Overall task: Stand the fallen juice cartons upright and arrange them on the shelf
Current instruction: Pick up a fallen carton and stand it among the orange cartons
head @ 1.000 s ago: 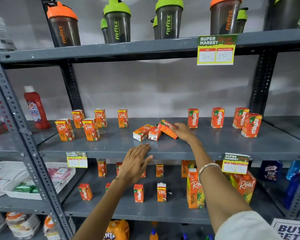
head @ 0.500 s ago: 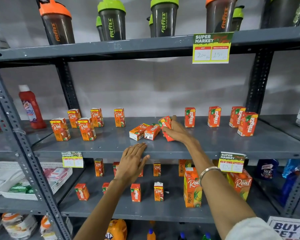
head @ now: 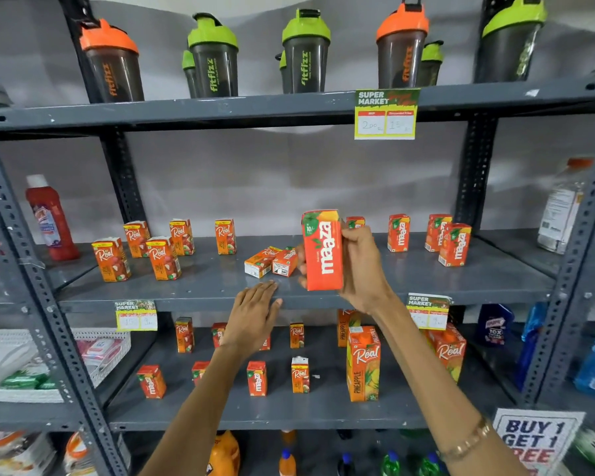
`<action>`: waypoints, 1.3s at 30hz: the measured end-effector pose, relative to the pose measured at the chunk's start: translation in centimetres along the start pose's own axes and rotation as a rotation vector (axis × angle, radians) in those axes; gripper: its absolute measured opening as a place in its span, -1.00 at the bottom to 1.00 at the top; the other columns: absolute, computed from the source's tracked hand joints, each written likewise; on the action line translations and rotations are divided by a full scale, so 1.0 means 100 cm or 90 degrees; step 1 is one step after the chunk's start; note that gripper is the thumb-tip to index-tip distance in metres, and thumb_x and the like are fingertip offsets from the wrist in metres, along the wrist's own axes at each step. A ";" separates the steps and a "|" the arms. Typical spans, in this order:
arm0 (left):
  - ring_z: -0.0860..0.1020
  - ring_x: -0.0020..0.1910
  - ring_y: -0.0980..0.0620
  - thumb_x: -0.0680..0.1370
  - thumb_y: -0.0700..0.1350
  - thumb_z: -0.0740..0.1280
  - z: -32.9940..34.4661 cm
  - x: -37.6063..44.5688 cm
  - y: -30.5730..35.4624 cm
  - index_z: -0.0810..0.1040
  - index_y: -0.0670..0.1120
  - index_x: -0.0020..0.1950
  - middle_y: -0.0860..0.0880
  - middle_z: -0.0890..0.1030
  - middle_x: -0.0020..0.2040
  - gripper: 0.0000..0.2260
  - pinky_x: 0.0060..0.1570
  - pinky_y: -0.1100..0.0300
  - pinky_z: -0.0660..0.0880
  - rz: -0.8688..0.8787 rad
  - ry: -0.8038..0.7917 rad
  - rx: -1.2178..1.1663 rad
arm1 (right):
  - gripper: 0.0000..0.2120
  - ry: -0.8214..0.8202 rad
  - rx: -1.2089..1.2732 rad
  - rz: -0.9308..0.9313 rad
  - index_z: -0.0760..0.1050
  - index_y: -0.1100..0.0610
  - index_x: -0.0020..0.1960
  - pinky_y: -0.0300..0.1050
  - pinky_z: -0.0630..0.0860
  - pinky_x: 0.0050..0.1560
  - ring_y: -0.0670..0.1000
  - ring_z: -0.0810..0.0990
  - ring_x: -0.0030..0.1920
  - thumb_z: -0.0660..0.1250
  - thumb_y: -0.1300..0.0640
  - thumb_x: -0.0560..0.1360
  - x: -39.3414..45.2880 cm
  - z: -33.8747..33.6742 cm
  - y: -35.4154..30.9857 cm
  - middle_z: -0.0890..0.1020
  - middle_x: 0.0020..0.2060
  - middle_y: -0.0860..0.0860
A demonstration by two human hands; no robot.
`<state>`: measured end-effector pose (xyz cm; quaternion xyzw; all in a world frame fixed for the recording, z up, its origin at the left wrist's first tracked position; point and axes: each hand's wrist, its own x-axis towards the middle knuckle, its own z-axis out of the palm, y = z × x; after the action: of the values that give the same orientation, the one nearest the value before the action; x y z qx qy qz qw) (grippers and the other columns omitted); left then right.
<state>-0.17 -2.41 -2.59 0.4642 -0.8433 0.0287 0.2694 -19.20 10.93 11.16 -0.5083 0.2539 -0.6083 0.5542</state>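
Observation:
My right hand (head: 361, 266) grips an orange Maaza juice carton (head: 323, 250) and holds it upright above the front of the grey middle shelf (head: 203, 290). Two fallen cartons lie on their sides just left of it: a Real carton (head: 261, 262) and a Maaza carton (head: 285, 262). My left hand (head: 255, 314) rests flat, fingers apart, on the shelf's front edge below them. Upright Real cartons (head: 162, 257) stand at the left of the shelf. Upright Maaza cartons (head: 454, 244) stand at the right, one partly hidden behind the held carton.
Shaker bottles (head: 213, 60) line the top shelf, with a price tag (head: 385, 113) on its edge. The lower shelf holds small cartons (head: 256, 377) and a tall pineapple Real carton (head: 363, 364). A red bottle (head: 50, 218) stands at the left and a white basket (head: 49, 365) sits lower left.
My right hand has picked one Maaza carton off the fallen pile, turned it upright and lifted it toward me. My left hand has stayed on the shelf edge.

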 end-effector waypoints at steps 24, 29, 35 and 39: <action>0.18 0.56 -0.01 0.64 0.25 -0.03 0.005 -0.002 0.011 0.20 0.00 0.56 0.00 0.27 0.56 -0.44 0.56 0.02 -0.08 -0.028 0.008 0.036 | -0.71 0.259 -0.304 -0.051 0.43 0.01 0.24 0.13 0.50 0.30 0.10 0.57 0.27 0.30 0.02 0.53 -0.027 -0.118 -0.003 0.61 0.19 0.01; 0.21 0.54 -0.03 0.59 0.35 -0.01 0.012 -0.001 0.010 0.21 0.02 0.54 0.01 0.30 0.54 -0.38 0.56 -0.04 -0.04 -0.034 0.032 0.079 | -0.62 0.369 -0.337 -0.055 0.43 0.12 0.35 0.12 0.50 0.30 0.04 0.59 0.23 0.31 0.09 0.55 -0.007 -0.183 -0.010 0.61 0.21 0.04; 0.26 0.52 -0.05 0.56 0.40 0.02 0.021 0.001 0.013 0.25 0.04 0.51 0.01 0.35 0.51 -0.36 0.56 -0.08 -0.02 -0.055 0.064 0.086 | -0.64 0.409 -0.385 -0.036 0.44 0.17 0.35 0.08 0.51 0.28 0.06 0.60 0.18 0.30 0.14 0.57 0.013 -0.223 -0.010 0.61 0.15 0.05; 0.30 0.49 -0.06 0.55 0.40 0.03 0.023 0.002 0.014 0.27 0.03 0.49 -0.01 0.38 0.48 -0.36 0.56 -0.09 -0.01 -0.056 0.083 0.087 | -0.74 0.414 -0.419 -0.029 0.48 0.13 0.26 0.13 0.51 0.28 0.08 0.60 0.17 0.28 0.14 0.58 0.027 -0.242 -0.011 0.61 0.11 0.02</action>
<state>-2.41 -2.50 -4.20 0.5154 -0.7988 0.1045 0.2922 -41.04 2.50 4.42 -0.4454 0.5832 -0.6349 0.2416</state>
